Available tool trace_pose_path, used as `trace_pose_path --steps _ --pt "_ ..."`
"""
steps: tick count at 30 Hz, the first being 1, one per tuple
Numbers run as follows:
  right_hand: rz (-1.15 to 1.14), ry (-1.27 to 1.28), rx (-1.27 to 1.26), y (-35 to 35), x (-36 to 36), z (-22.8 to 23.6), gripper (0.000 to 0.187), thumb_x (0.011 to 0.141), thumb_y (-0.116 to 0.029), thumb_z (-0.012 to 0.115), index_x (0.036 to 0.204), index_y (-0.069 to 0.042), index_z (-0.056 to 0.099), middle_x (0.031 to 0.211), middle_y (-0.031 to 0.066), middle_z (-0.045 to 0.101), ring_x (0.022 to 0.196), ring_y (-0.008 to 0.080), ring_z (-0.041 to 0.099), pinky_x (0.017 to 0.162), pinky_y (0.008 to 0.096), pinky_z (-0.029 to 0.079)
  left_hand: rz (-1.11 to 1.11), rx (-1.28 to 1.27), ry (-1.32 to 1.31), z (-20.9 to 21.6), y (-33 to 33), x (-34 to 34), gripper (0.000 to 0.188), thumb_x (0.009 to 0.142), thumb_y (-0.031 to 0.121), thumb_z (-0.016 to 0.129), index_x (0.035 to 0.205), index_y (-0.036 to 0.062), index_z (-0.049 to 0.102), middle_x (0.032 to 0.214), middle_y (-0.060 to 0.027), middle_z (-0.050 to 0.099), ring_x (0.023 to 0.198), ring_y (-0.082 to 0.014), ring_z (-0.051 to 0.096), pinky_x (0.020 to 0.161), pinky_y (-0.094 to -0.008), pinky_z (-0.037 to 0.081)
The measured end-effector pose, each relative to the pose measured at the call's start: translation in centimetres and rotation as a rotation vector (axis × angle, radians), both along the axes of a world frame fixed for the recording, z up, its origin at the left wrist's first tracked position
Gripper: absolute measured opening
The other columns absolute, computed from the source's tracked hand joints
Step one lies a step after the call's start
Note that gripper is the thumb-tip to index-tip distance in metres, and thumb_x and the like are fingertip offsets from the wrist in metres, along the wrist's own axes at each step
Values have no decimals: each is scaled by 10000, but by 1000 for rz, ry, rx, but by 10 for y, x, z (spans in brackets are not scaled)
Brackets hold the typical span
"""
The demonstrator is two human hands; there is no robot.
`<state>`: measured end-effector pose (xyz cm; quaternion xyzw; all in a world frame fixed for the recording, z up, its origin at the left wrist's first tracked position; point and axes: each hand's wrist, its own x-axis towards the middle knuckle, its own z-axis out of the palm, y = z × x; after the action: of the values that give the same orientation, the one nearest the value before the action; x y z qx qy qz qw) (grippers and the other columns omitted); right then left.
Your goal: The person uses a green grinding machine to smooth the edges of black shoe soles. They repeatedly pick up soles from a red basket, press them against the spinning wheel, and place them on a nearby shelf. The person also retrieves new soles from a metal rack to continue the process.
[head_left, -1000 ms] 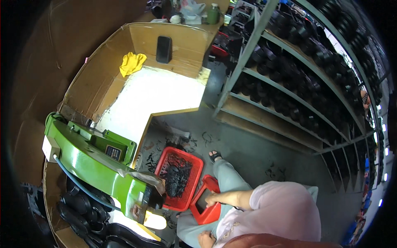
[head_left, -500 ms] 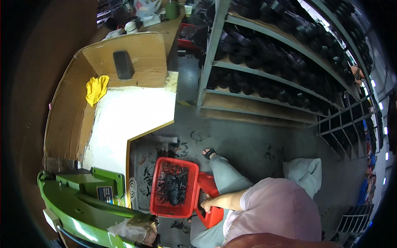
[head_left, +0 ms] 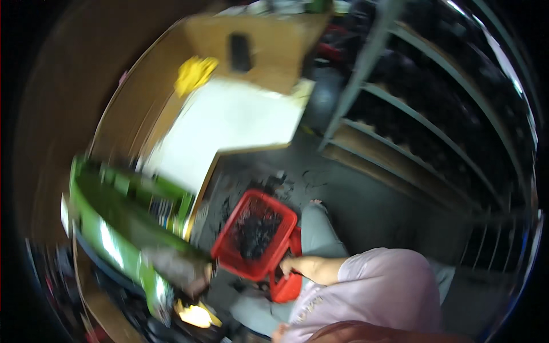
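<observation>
My right hand reaches between my legs, its fingers curled round the edge of a red plastic stool. The stool stands right against a red plastic basket on the floor. Inside the basket lies a heap of dark scraps. Of my left hand, only a small blurred part shows by my lower leg at the bottom edge, and its fingers cannot be made out.
A green machine stands at the left, beside a white worktop with cardboard walls. A yellow cloth and a dark phone-like case are by the cardboard. Shelves of dark parts rise at the right. Dark scraps litter the floor.
The view has swung and tilted, so the worktop and shelves sit further right and higher. A bit of my left hand and a bright lamp now show at the bottom. My right hand keeps its grip.
</observation>
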<state>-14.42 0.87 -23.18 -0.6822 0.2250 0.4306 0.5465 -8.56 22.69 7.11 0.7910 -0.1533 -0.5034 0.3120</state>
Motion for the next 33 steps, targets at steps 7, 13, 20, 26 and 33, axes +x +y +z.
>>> trace_pose_path --steps 7,13,20,26,33 --pt "596 170 134 -19 48 -35 485 750 -534 734 796 -57 657 980 80 673 873 229 614 761 406 491 -275 -40 -277 -86 28 25 271 896 263 531 799 18 595 772 -235 597 741 -431 577 651 -487 442" --pt "434 147 68 -37 32 -33 290 771 -314 771 985 -118 750 927 -6 701 871 143 606 781 347 474 97 -231 -543 -119 54 40 156 836 150 642 911 13 649 814 -153 667 714 -270 641 671 -371 501" --pt "226 29 49 -58 13 -13 413 793 -326 764 1088 -47 693 944 23 681 855 137 607 769 295 493 783 -427 -550 -177 82 128 649 789 88 698 1349 -48 399 1356 -182 455 1197 -232 501 986 -343 400" --pt "458 -235 63 -67 14 -15 629 766 -493 732 1184 -31 640 1007 38 679 897 159 599 786 336 498 963 -829 -567 -187 9 146 737 739 1 716 1376 -18 347 1357 -123 397 1226 -210 404 1038 -318 326" --pt "646 18 -333 -5 36 20 628 762 -563 692 1157 -76 658 1163 97 657 1050 256 617 856 402 490 1202 -922 -324 -213 -3 161 920 739 -116 666 1441 146 131 1523 -263 19 1310 -301 333 933 -388 460"
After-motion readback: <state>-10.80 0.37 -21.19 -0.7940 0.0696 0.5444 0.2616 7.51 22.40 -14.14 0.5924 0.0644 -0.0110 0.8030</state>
